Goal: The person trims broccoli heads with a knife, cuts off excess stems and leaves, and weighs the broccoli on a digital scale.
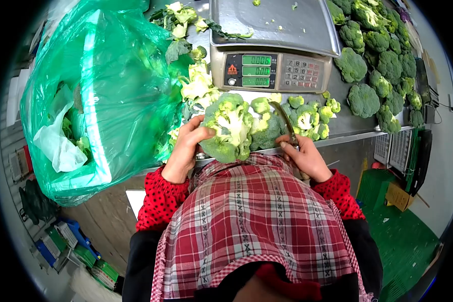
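My left hand [189, 146] grips a broccoli head [228, 127], its pale cut stems facing up, at the table's front edge. In my right hand [307, 156] is a knife [283, 117], its curved dark blade pointing up and away from me. Another broccoli piece [268, 132] lies between the held head and the blade. Small cut florets [309, 118] sit just beyond the knife, in front of the scale. Pale stems and leaves [197, 83] are piled to the left of the scale.
A digital scale [274, 70] with a steel pan [277, 22] stands at the back centre. Several whole broccoli heads [363, 100] cover the right side of the table. A large green plastic bag [121, 95] holding scraps bulges at the left.
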